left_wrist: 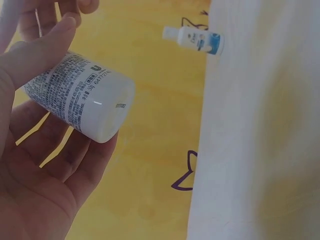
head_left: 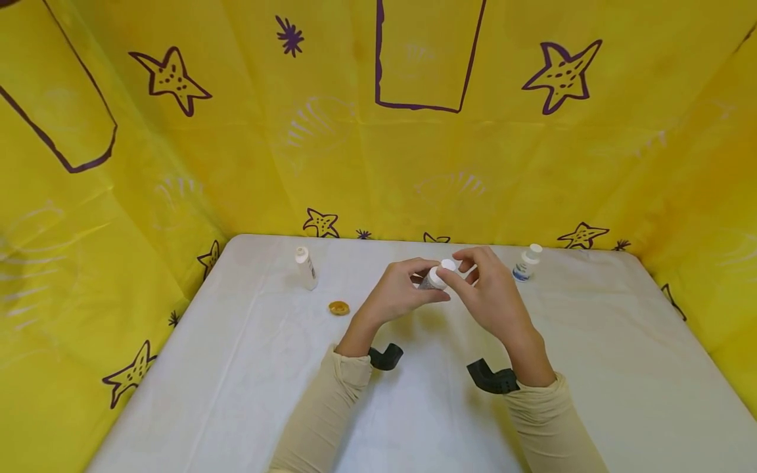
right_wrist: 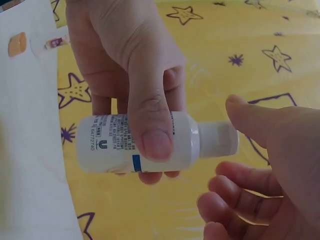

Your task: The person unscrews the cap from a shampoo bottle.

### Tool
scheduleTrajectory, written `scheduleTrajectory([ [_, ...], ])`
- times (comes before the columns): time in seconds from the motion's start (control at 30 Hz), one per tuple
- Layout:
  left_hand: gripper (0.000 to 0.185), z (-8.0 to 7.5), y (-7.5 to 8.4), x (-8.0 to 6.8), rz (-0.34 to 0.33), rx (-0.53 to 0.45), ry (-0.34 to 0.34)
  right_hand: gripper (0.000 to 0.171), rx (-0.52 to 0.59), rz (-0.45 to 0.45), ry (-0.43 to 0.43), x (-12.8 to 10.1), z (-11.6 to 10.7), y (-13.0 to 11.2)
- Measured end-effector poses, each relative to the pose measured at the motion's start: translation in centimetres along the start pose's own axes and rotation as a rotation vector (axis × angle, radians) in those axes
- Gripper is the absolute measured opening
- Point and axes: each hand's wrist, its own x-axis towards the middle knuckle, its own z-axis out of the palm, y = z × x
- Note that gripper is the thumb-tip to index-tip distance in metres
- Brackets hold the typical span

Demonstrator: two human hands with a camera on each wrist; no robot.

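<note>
My left hand (head_left: 399, 289) holds a small white bottle (head_left: 435, 278) above the table, thumb on one side and fingers on the other. Small print covers the label, and the bottle's (left_wrist: 77, 95) base faces the left wrist camera. Its white cap (right_wrist: 218, 139) is on, pointing towards my right hand. Around the cap hovers my right hand (head_left: 487, 289), thumb and fingers loosely bent. In the right wrist view, the right hand's thumb and fingers (right_wrist: 240, 192) stand apart from the cap, with a gap visible.
On the white-covered table (head_left: 236, 394), another white bottle (head_left: 305, 268) stands at the left. Near it lies a small orange, dish-like piece (head_left: 339, 308). A white bottle with a blue label (head_left: 527, 263) stands behind my right hand. Yellow printed cloth (head_left: 355, 164) walls the table's back and sides.
</note>
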Motion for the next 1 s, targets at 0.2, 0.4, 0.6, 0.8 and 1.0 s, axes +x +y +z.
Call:
scheduleTrajectory([
  [0.2,0.044,0.26,0.02,0.01,0.001,0.008,-0.013,0.034,-0.022,0.049,0.005,-0.02,0.34,0.04],
  [0.4,0.045,0.34,0.15,0.02,0.007,0.028,-0.019,0.027,-0.047,0.004,0.013,-0.03,0.58,0.06],
  [0.6,0.045,0.28,0.19,-0.21,-0.003,0.033,-0.017,0.025,-0.053,-0.062,-0.019,-0.13,0.5,0.02],
  [0.8,0.047,0.26,0.29,-0.14,0.008,0.06,-0.02,0.034,-0.064,-0.1,-0.047,-0.19,0.25,-0.06],
  [1.0,0.048,0.19,0.32,-0.16,-0.008,0.057,-0.023,0.04,-0.067,-0.133,-0.073,-0.15,0.01,-0.14],
])
